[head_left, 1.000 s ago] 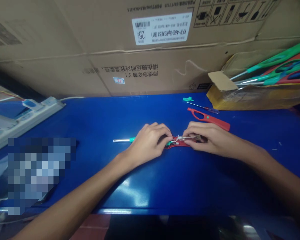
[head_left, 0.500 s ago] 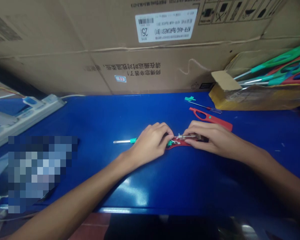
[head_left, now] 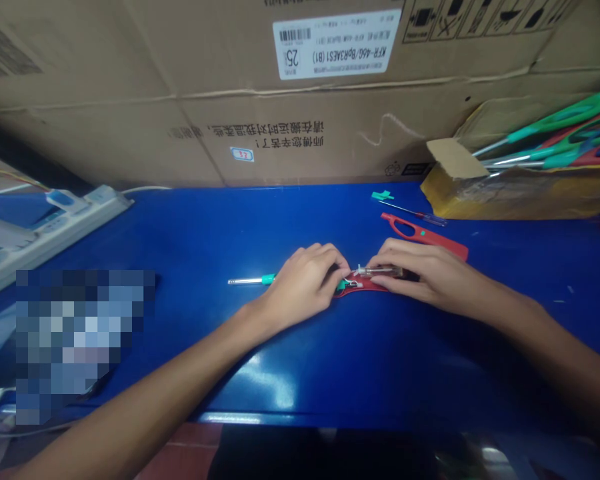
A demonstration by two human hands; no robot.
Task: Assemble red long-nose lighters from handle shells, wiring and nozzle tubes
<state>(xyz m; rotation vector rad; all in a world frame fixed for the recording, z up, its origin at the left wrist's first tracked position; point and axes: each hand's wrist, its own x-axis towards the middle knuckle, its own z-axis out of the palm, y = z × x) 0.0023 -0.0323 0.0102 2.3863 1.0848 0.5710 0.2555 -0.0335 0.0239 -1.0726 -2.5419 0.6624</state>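
An opened long-nosed lighter lies on the blue table, its metal tube (head_left: 245, 281) pointing left and its red handle shell (head_left: 365, 285) showing between my hands. My left hand (head_left: 307, 280) rests over the lighter's green part, thumb and forefinger pinched together at the inner parts; the fingertips hide what they grip. In my right hand (head_left: 415, 267) is a clear fuel tank (head_left: 381, 271) with a white valve end facing left, held between thumb and fingers just above the shell. White wire shows beside the green piece.
Behind my right hand lie a loose red shell half (head_left: 430, 241), a screwdriver (head_left: 420, 215) and a small green piece (head_left: 381, 195). A cardboard box of lighters (head_left: 510, 193) stands back right. Left are a power strip (head_left: 75, 217) and a pixelated object (head_left: 80, 340). A large carton (head_left: 190, 140) forms the back.
The view has shifted slightly. Both hands keep nearly the same hold and place, with the fuel tank still above the red shell.
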